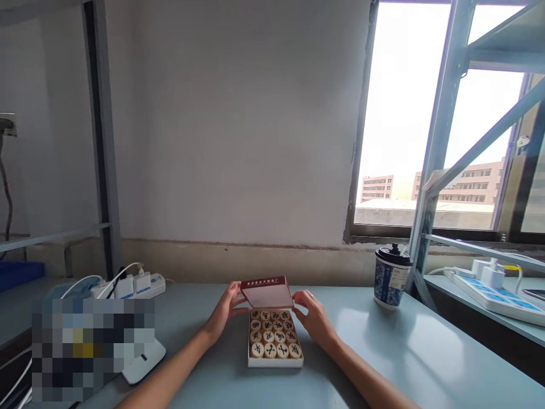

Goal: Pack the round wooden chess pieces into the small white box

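A white box [276, 362] stands on the table in front of me, filled with round wooden Chinese chess pieces [267, 336] in rows, dark characters facing up. Over its far end a dark red box lid [263, 282] is tilted up, its pale inner side towards me. My left hand [229, 307] grips the lid's left edge, thumb and fingers closed round it. At the lid's lower right corner is my right hand [314, 318], its thumb and fingertips closed on the edge. The far ends of the fingers are partly hidden behind the lid.
A lidded paper cup [390, 278] stands at the back right of the table [353, 346], beside a metal frame post [432, 170]. White power strips lie at the left [149, 284] and far right [502, 295]. A blurred-out patch covers items at the left, near a white device [147, 363].
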### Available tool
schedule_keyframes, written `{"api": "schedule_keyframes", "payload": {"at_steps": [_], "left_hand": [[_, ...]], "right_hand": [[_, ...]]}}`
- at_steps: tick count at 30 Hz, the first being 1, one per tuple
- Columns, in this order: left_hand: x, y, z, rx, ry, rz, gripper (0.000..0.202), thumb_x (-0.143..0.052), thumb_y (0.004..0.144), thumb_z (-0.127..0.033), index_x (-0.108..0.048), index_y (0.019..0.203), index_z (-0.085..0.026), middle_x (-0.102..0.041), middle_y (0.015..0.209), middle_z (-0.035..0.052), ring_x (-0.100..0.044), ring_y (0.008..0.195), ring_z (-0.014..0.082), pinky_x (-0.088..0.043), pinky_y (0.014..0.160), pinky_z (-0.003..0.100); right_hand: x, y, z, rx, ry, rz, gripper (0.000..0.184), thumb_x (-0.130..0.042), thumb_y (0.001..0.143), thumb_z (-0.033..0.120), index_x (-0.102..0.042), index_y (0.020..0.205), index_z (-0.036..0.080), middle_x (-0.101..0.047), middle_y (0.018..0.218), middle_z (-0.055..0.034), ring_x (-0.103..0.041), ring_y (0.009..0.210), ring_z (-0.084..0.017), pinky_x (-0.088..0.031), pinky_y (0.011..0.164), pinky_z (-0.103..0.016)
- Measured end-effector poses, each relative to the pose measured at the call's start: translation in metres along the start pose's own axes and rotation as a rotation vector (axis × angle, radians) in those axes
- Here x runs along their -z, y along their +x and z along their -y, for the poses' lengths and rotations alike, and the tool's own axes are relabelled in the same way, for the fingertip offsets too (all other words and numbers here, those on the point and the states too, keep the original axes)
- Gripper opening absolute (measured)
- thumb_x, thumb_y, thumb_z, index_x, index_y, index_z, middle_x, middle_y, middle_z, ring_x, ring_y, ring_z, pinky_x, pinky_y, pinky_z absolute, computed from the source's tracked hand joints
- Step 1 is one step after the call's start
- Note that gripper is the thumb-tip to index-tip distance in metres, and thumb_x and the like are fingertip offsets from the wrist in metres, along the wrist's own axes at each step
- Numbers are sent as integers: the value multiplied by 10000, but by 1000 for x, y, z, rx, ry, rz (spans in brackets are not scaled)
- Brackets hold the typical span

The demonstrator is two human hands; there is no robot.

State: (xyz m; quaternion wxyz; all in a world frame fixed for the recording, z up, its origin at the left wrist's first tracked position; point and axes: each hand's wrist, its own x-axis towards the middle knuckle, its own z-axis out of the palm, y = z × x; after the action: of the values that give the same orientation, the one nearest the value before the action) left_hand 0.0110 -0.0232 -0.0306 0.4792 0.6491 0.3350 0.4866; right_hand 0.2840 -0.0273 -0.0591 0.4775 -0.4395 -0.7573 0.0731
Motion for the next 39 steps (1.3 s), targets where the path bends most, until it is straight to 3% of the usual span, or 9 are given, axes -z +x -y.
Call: {"api": "schedule_keyframes", "payload": {"at_steps": [8,14,18,22,25,27,32,37,39], "left_hand": [[-19,-12,-7,-97,373,21,309,-538,941,-427,-632,970,-134,-653,985,58,-615,976,207,-475,922,440],[-21,-18,-11,-99,592,84,238,-563,934,-362,-625,917,-133,-643,926,41,-616,873,176,-504,829,382],[-18,-25,-16,-68,696,166,270,-594,902,-387,-633,1008,-142,-619,1071,71,-594,979,204,-476,891,410],[-18,-36,-21,-13,773,224,434,-638,830,-462,-613,1185,-213,-563,1241,78,-577,1078,228,-429,965,379],[-21,-42,-21,34,832,195,571,-626,794,-549,-568,1289,-268,-562,1286,83,-532,1176,280,-377,1019,378],[-24,-44,-19,79,876,140,648,-610,781,-589,-555,1318,-229,-584,1269,134,-502,1204,351,-351,1026,452],[-32,-49,-15,121,903,74,492,-547,800,-605,-742,909,-167,-667,1017,187,-526,1125,433,-293,1018,570],[-35,-53,-9,107,734,113,452,-617,771,-558,-704,1103,-263,-667,1137,100,-558,1134,333,-379,1008,433],[-36,-51,-5,112,662,112,488,-675,740,-533,-685,1139,-252,-661,1158,100,-543,1158,336,-376,1020,438]], "right_hand": [[3,-3,11,-53,-10,155,244,-446,820,74,-664,863,176,-679,917,-70,-640,860,-186,-493,823,-320],[1,-2,23,-111,-15,199,325,-358,866,119,-671,795,174,-689,989,-90,-645,914,-192,-473,832,-293],[3,-3,28,-152,-24,247,301,-374,931,281,-661,937,190,-712,927,-70,-652,855,-203,-484,771,-295],[3,-8,35,-133,-50,316,251,-497,897,349,-657,1031,209,-696,1080,-63,-650,966,-193,-472,869,-276],[0,-12,37,-159,-121,310,332,-513,892,343,-618,1179,215,-637,1240,-88,-614,1106,-211,-441,959,-292],[-2,-15,36,-198,-196,282,379,-525,890,377,-603,1220,208,-623,1257,-119,-593,1145,-254,-441,959,-337],[-5,-21,36,-203,-326,283,261,-503,911,373,-713,830,241,-703,833,-92,-656,882,-253,-466,811,-334],[-6,-20,39,-194,-329,277,304,-484,914,331,-691,728,209,-688,757,-106,-649,810,-245,-454,783,-332],[-7,-20,40,-224,-301,252,395,-429,938,373,-666,685,185,-686,779,-135,-652,816,-260,-455,793,-355]]}}
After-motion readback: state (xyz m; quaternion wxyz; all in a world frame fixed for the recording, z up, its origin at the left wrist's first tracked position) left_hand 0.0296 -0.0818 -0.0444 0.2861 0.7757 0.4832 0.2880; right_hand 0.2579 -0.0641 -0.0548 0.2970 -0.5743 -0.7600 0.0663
